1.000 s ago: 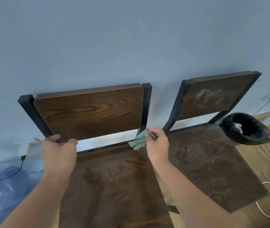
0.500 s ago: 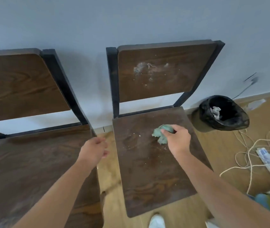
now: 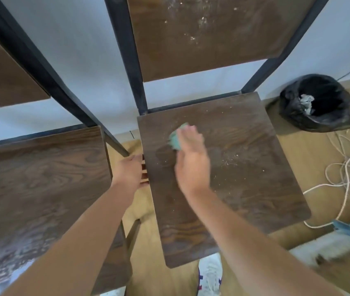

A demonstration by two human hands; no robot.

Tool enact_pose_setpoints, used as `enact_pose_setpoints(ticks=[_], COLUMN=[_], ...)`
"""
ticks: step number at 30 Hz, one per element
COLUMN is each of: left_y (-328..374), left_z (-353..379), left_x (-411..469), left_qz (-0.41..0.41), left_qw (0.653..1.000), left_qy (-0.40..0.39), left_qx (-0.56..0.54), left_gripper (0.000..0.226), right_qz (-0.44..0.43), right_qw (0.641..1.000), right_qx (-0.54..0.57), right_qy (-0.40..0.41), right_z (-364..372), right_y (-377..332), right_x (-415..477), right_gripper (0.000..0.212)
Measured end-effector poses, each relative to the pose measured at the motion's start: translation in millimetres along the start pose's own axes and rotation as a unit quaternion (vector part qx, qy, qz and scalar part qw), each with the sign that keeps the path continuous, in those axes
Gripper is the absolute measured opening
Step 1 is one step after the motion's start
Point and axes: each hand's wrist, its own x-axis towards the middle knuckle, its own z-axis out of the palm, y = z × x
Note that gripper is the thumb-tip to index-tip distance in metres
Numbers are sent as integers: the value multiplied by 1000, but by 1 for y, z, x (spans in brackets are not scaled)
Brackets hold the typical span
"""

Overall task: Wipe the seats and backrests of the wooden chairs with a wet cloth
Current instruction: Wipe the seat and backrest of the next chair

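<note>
The right hand point(image 3: 191, 159) presses a bunched green cloth point(image 3: 177, 138) flat against the right chair's seat point(image 3: 244, 178), fingers closed over it, the cloth lying toward the seat's rear left quarter. The left hand point(image 3: 130, 173) curls around the seat's left edge, fingers tucked under the board, apparently steadying the chair. To do this step well, I would judge that the strokes should run from the seat's rear toward its front in overlapping passes, sweeping the pale crumbs point(image 3: 229, 159) scattered just right of the cloth off the front edge, not grinding them in; the cloth wants refolding once loaded. The seat is dark grained wood, dull with dust. Its backrest point(image 3: 212, 35), above the seat's rear edge, carries a whitish smear and specks and is not yet wiped. The left chair's seat point(image 3: 41, 178), left of this seat, shows a pale streaky patch at its near corner. Right of the seat stands a bin lined with a black bag point(image 3: 321, 103) holding crumpled paper; white cables point(image 3: 344, 167) trail over the wooden floor point(image 3: 310, 150) nearby. A pale wall point(image 3: 80, 60) stands behind.
</note>
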Motion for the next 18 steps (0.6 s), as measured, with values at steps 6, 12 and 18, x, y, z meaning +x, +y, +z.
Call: enact_pose_setpoints(ticks=[6, 12, 18], left_y=[16, 22, 30], left_z=[0, 9, 10], left_x=[4, 7, 18], left_qz=[-12, 45, 3], left_qw=[998, 990, 999], left_qy=[61, 63, 33], left_qx=[31, 117, -4], left_gripper=[63, 64, 46], right_qz=[-250, -232, 49], right_qw=[957, 959, 985], right_qx=[-24, -75, -160], right_qy=[-145, -142, -46], right_z=[30, -13, -104], right_y=[-33, 26, 121], right_x=[-1, 46, 94], right_gripper=[55, 76, 72])
